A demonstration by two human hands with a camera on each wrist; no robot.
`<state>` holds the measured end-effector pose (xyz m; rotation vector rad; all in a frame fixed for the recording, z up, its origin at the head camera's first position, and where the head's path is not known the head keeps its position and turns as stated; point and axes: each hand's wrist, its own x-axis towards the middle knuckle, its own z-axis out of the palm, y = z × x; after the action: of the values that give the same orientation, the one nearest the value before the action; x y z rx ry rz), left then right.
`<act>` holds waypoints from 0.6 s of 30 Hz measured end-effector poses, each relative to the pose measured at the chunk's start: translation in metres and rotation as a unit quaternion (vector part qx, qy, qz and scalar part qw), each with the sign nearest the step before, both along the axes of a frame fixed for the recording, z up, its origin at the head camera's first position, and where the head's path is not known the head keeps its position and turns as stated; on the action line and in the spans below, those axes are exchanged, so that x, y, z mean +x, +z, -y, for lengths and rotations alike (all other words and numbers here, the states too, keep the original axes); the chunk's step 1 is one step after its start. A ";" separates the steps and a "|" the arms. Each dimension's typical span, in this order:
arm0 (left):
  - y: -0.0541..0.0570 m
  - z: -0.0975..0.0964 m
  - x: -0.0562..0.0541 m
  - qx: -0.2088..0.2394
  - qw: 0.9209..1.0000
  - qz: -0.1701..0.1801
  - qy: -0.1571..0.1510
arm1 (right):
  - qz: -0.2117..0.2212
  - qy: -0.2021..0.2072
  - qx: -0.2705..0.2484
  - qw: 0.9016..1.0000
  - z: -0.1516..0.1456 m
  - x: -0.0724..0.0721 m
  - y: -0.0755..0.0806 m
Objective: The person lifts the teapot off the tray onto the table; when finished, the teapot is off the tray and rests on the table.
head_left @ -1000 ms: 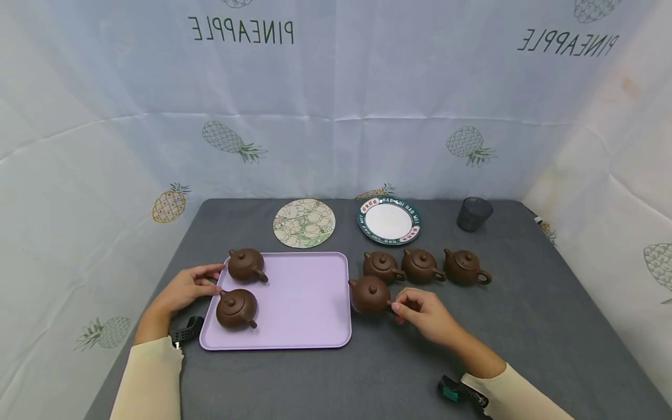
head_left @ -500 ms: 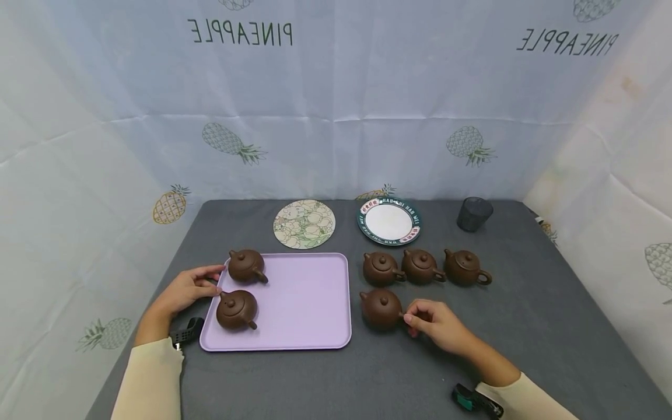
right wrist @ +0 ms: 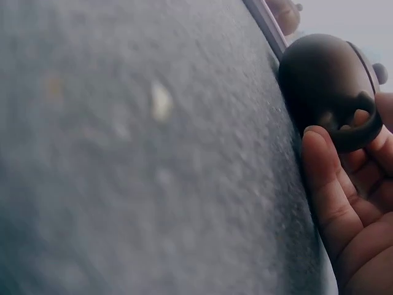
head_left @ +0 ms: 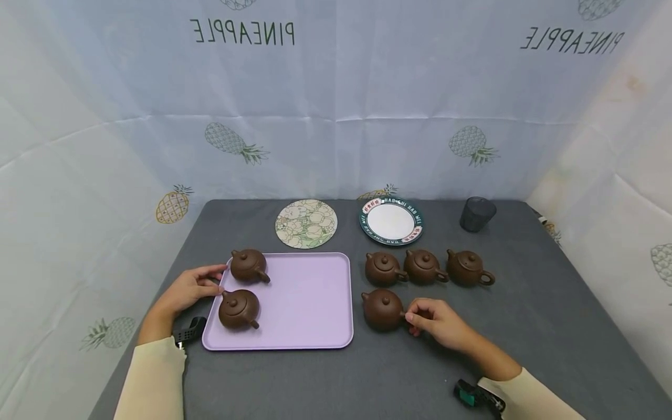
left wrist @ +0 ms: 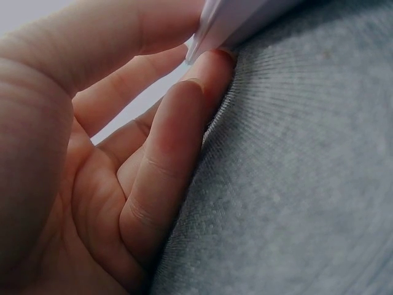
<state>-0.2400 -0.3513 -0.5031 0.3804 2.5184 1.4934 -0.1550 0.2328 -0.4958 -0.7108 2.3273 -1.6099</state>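
The brown teapot (head_left: 383,310) and the right hand (head_left: 437,322) had shifted rightward, away from the lilac tray (head_left: 307,309), within a second.
From my remote feed, I saw that hand's thumb and fingers pinching the handle (right wrist: 357,139), the brown teapot upright just beside the lilac tray, in front of three other teapots (head_left: 422,267). The left hand (head_left: 185,290) touched the tray's left rim with loosely extended fingers, beside two teapots (head_left: 238,310) on it.

Curtained-off tabletop booth, white pineapple-printed fabric sheets (head_left: 336,76) around three sides, rectangular dark-grey cloth-covered table (head_left: 315,385) between them
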 end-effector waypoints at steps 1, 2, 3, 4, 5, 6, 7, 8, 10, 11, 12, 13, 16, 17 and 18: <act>0.000 0.000 0.000 0.000 1.000 -0.001 -0.001 | 0.002 0.003 0.003 1.000 0.000 0.000 0.001; 0.001 0.001 0.000 -0.001 1.000 -0.001 -0.003 | 0.005 0.006 0.007 1.000 -0.001 -0.001 0.002; 0.001 0.001 0.000 -0.001 1.000 -0.002 -0.004 | 0.007 0.010 0.011 1.000 -0.001 -0.001 0.003; 0.002 0.001 0.000 0.000 1.000 -0.003 -0.004 | 0.006 0.014 0.017 1.000 -0.002 -0.002 0.004; 0.002 0.000 0.001 -0.001 1.000 -0.003 -0.004 | 0.006 0.017 0.026 0.999 -0.002 -0.002 0.006; 0.003 0.000 0.001 0.001 1.000 -0.005 -0.003 | 0.005 0.019 0.037 0.999 -0.003 -0.003 0.008; 0.004 0.000 0.002 0.002 1.000 -0.005 -0.003 | 0.001 0.018 0.050 0.999 -0.004 -0.004 0.011; 0.005 -0.001 0.002 0.003 1.000 -0.005 -0.003 | -0.002 0.018 0.058 0.998 -0.005 -0.005 0.015; 0.006 -0.001 0.004 0.005 1.000 -0.005 -0.003 | -0.016 0.017 0.073 0.997 -0.007 -0.008 0.023; 0.006 -0.001 0.004 0.005 1.000 -0.006 -0.004 | -0.024 0.014 0.080 0.996 -0.008 -0.009 0.028; 0.006 -0.001 0.005 0.005 1.000 -0.006 -0.003 | -0.032 0.011 0.082 0.996 -0.009 -0.011 0.032; 0.006 -0.001 0.005 0.006 1.000 -0.005 -0.002 | -0.039 0.009 0.078 0.996 -0.009 -0.012 0.036; 0.006 -0.001 0.004 0.006 1.000 -0.006 -0.003 | -0.061 0.004 0.050 0.997 -0.003 -0.015 0.045; 0.005 -0.001 0.004 0.003 1.000 -0.008 -0.004 | -0.064 0.002 0.040 0.997 0.002 -0.015 0.047; 0.005 -0.002 0.003 0.002 1.000 -0.006 -0.002 | -0.066 0.001 0.026 0.997 0.007 -0.016 0.049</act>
<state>-0.2367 -0.3494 -0.4979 0.3967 2.5226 1.4999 -0.1705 0.2254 -0.4463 -0.8314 2.4487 -1.5377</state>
